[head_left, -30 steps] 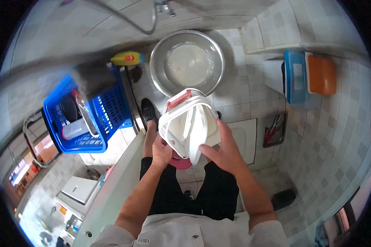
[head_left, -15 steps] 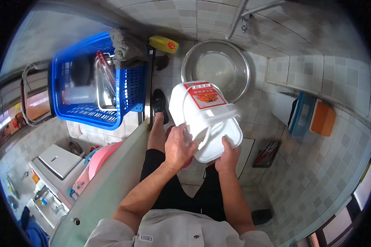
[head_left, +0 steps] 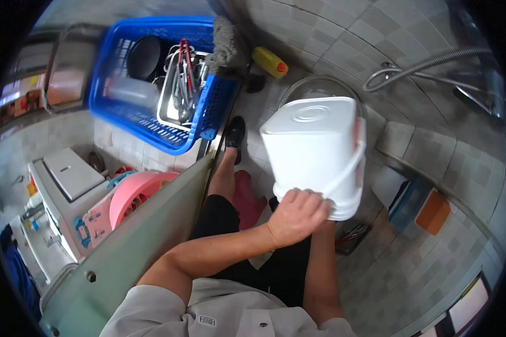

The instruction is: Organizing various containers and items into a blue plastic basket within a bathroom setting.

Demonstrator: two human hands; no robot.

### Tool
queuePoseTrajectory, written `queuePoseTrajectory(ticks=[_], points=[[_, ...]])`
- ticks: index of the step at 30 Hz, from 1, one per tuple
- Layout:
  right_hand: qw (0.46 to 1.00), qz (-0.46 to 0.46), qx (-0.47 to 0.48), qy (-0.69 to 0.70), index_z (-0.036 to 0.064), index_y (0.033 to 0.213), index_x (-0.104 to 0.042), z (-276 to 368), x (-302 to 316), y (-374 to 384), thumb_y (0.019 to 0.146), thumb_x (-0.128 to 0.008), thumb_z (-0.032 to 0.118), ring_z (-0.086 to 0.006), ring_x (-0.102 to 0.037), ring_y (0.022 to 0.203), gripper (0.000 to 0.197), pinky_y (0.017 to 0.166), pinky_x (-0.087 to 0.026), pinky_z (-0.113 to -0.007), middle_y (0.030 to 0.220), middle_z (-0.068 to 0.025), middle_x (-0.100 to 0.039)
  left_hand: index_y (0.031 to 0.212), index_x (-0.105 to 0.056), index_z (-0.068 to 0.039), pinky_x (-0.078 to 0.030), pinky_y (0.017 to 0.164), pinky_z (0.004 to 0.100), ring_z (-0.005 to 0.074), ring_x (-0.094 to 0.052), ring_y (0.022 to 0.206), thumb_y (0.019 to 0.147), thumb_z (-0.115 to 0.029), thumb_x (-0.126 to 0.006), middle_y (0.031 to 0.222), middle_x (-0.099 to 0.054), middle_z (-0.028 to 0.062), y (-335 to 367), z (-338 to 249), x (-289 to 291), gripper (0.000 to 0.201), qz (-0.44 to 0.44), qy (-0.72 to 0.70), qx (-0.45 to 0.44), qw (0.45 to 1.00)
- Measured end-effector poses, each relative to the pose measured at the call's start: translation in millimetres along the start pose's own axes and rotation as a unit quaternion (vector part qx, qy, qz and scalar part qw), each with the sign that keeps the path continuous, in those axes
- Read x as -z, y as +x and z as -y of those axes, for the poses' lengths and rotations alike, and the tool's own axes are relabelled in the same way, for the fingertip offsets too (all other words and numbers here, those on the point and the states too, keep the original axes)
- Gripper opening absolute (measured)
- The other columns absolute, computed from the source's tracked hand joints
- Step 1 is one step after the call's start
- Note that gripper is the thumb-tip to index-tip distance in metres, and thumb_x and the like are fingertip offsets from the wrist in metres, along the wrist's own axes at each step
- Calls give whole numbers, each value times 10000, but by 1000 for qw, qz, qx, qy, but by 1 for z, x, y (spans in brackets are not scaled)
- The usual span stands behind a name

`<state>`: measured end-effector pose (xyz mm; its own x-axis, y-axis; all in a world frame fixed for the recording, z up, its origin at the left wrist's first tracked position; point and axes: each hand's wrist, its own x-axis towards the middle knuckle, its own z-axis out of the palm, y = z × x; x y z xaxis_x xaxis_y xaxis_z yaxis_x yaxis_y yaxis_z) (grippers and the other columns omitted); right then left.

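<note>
**A:** What are the hands doing?

**B:** The left hand [head_left: 298, 216] is curled over the lower rim of a white plastic bucket [head_left: 315, 151], fingers wrapped round the edge where the white bail handle [head_left: 346, 168] runs down the side. The right hand is hidden behind the left hand and the bucket; only the right forearm [head_left: 320, 269] shows, rising straight to the same spot. I cannot tell how those fingers are set.

**A:** And where is the bucket?

**B:** Held up in the air in front of the person's chest, tipped so its flat base faces the camera. It is clear of the floor and covers most of a steel basin [head_left: 315, 87] that stands on the tiled floor beyond it.

**A:** What lies around?

**B:** Below the bucket, the person's legs in dark shorts and a black shoe [head_left: 234, 132] on the tiles. Left of that, a blue plastic crate [head_left: 208, 112] with a metal tray of tongs and utensils [head_left: 180, 92] inside, and a grey mop head [head_left: 225, 48] leaning at its corner. A yellow bottle with a red cap [head_left: 270, 62] lies just beside the basin.

**A:** Anything further out?

**B:** A shower hose [head_left: 421, 67] curls along the wall at the upper right. A pink basket [head_left: 138, 194] sits at the lower left, beyond a green door edge [head_left: 146, 236]. An orange sponge [head_left: 433, 213] lies at the right.
</note>
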<state>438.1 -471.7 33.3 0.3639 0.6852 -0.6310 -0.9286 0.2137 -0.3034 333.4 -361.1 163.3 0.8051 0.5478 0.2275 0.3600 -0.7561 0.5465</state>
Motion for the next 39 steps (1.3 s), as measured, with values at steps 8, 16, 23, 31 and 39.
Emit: queuePoseTrajectory(ticks=[8, 16, 23, 31, 39], points=[[996, -7, -60, -73, -8, 1417, -347, -1, -3, -5, 973, -472, 313, -282, -539, 1192, 562, 1016, -450, -433, 1353, -160, -498, 1014, -534, -96, -393, 685, 299, 166, -509, 773, 752, -236, -571, 841, -500, 13, 23, -21, 6, 299, -117, -2, -109, 987], [985, -24, -88, -149, -10, 1418, -343, 16, -1, -20, 974, -468, 321, -284, -533, 1198, 568, 1018, -447, -434, 1358, -162, -492, 907, -538, -154, -369, 681, 321, 163, -502, 772, 779, -268, -546, 834, -496, -4, 30, -42, 11, 172, -139, 18, -166, 976], [978, -42, -83, -188, -12, 1419, -339, 32, 4, -33, 975, -465, 327, -286, -527, 1204, 572, 1020, -445, -436, 1362, -164, -486, 838, -517, -105, -424, 663, 378, 200, -532, 766, 791, -243, -534, 817, -508, 15, 28, -57, 1, 146, -236, -11, -200, 951], [974, -57, -57, -211, -15, 1419, -335, 45, 5, -48, 976, -461, 335, -288, -520, 1210, 578, 1022, -442, -437, 1366, -166, -480, 835, -507, -91, -449, 669, 395, 218, -543, 786, 819, -233, -527, 838, -515, 34, 31, -45, 8, 145, -241, -28, -230, 942], [971, -68, -32, -228, -17, 1420, -331, 50, 2, -65, 978, -457, 342, -291, -514, 1216, 584, 1024, -440, -438, 1371, -169, -474, 916, -486, -84, -439, 686, 377, 201, -540, 809, 838, -202, -512, 889, -519, 37, 21, -46, 5, 144, -210, -17, -230, 950]])
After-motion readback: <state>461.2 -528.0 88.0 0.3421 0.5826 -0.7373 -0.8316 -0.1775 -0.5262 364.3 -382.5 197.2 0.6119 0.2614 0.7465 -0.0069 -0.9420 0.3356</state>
